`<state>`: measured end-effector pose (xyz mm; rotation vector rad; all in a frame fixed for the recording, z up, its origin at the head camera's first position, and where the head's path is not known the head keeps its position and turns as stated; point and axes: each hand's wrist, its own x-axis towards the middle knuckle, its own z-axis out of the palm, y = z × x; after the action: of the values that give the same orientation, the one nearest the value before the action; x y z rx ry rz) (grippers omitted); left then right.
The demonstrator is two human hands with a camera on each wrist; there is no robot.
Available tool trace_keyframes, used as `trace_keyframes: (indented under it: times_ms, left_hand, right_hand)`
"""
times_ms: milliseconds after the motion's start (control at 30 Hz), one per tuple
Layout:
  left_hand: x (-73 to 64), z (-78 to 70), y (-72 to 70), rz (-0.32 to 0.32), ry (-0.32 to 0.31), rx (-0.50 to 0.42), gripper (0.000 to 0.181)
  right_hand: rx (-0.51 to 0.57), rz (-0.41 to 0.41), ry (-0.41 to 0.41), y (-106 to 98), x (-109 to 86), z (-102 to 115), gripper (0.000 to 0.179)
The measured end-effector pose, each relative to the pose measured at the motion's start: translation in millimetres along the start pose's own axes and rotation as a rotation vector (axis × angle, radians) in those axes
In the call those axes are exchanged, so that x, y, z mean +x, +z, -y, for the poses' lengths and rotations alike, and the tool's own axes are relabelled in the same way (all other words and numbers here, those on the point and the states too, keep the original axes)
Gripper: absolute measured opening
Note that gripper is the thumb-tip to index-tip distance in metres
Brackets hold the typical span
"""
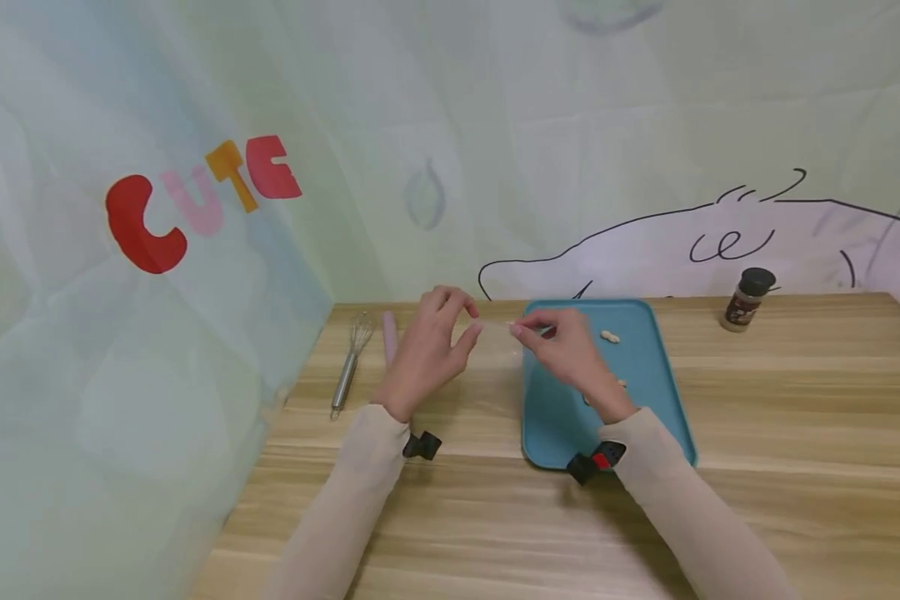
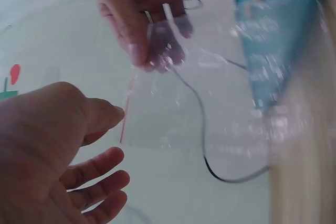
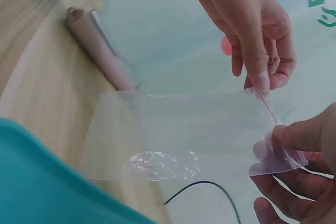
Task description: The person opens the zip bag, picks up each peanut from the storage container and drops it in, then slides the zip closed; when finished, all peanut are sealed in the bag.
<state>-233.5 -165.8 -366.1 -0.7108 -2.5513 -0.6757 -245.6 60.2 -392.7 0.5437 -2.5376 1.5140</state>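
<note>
A clear zip-seal plastic bag (image 3: 173, 124) with a red line along its mouth hangs between both hands, and looks flat. My right hand (image 1: 570, 350) pinches one end of the mouth between thumb and fingers; the film bunches there in the right wrist view. At the other end, the thumb and forefinger of my left hand (image 1: 431, 350) pinch the corner, while its other fingers hang loosely curled. Below the right hand lies a blue tray (image 1: 555, 433) bearing a peanut (image 1: 610, 337) and more pieces partly hidden by the wrist.
A metal whisk (image 1: 348, 367) and a pink rod (image 1: 390, 333), perhaps a rolling pin, lie left of the left hand on the wooden table (image 1: 465, 517). A black-lidded seasoning jar (image 1: 746, 302) stands at the back right. Printed fabric walls rise behind and left.
</note>
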Motion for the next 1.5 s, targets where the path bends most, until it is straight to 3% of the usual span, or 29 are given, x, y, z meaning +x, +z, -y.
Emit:
trace_keyframes:
  times_ms: [200,400,567,733,967,1233,1500]
  left_hand:
    - [18.4,-24.8,-1.7,-0.110,-0.018,-0.079,0.009]
    - [27.7,-44.0,-1.4,-0.239,-0.016,-0.187,0.008]
    - [28.9,-55.1,3.3,-0.314,-0.101,-0.257,0.010]
    - [26.9,-64.5,11.5,-0.289,-0.211,-0.311,0.019]
    - [25.2,-69.9,19.0,-0.303,-0.276,-0.358,0.029]
    - [23.9,-68.3,22.3,-0.316,-0.264,-0.358,0.025]
    - [24.9,-68.5,23.5,-0.280,-0.293,-0.332,0.021]
  right_hand:
    - [-0.006,-0.080,0.015,-18,-2.7,5,0.025]
    - [0.027,-0.138,0.023,-34,-4.4,7,0.024]
    - [0.080,-0.187,0.016,-41,-4.5,13,0.026]
    - [0.110,-0.228,0.025,-46,-8.3,23,0.028]
    - [0.107,-0.223,0.017,-44,-12.7,27,0.026]
    - [0.127,-0.182,-0.050,-35,-12.0,26,0.023]
    - [0.105,-0.142,0.012,-36,-13.0,29,0.027]
